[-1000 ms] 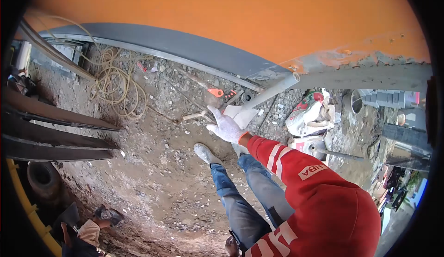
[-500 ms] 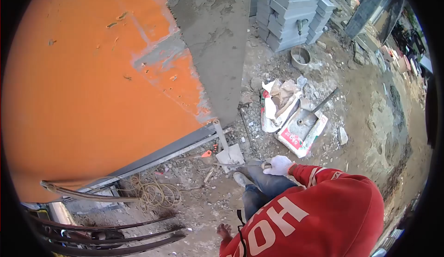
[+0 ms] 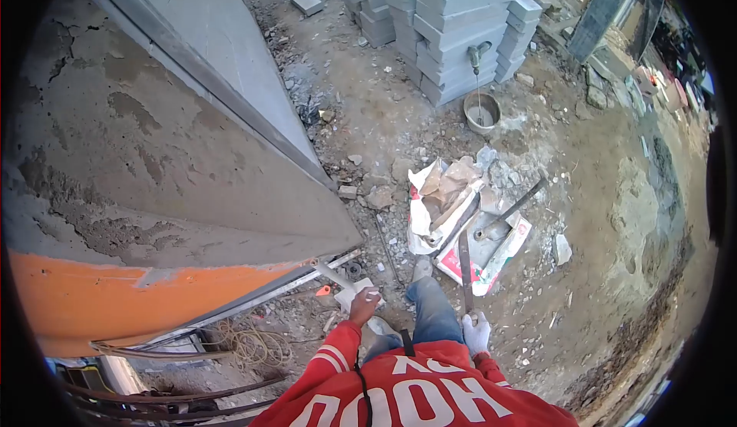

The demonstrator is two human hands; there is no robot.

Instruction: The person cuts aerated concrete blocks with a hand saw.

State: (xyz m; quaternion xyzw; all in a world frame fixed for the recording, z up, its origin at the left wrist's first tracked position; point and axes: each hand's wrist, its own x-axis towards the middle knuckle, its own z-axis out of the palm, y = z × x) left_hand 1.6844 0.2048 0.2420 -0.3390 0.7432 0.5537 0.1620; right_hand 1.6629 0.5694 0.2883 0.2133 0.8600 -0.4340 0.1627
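My right hand (image 3: 476, 332), in a white glove, is closed round the near end of a long flat trowel (image 3: 465, 269). Its narrow grey blade points forward and overlaps the edge of an opened cement bag (image 3: 491, 283). Bare, with its fingers curled, my left hand (image 3: 364, 306) is in front of a pale shovel (image 3: 347, 296) at the foot of the wall. Whether it touches the shovel or holds something small cannot be made out. A second torn bag (image 3: 430, 223) lies beside the first, and a metal scoop with a long handle (image 3: 510, 216) rests in the opened one.
Wet grey plaster covers the upper wall (image 3: 161, 173), above an orange painted part (image 3: 153, 304). Grey blocks (image 3: 461, 35) are stacked ahead, near a mixing drill (image 3: 479, 57) standing in a bucket (image 3: 482, 112). Coiled hose (image 3: 257, 344) and curved strips (image 3: 176, 398) lie at lower left.
My view has swung left, showing more plastered wall and blocks. My left hand has come up and forward beside the shovel. The trowel, earlier pointing left, now points forward.
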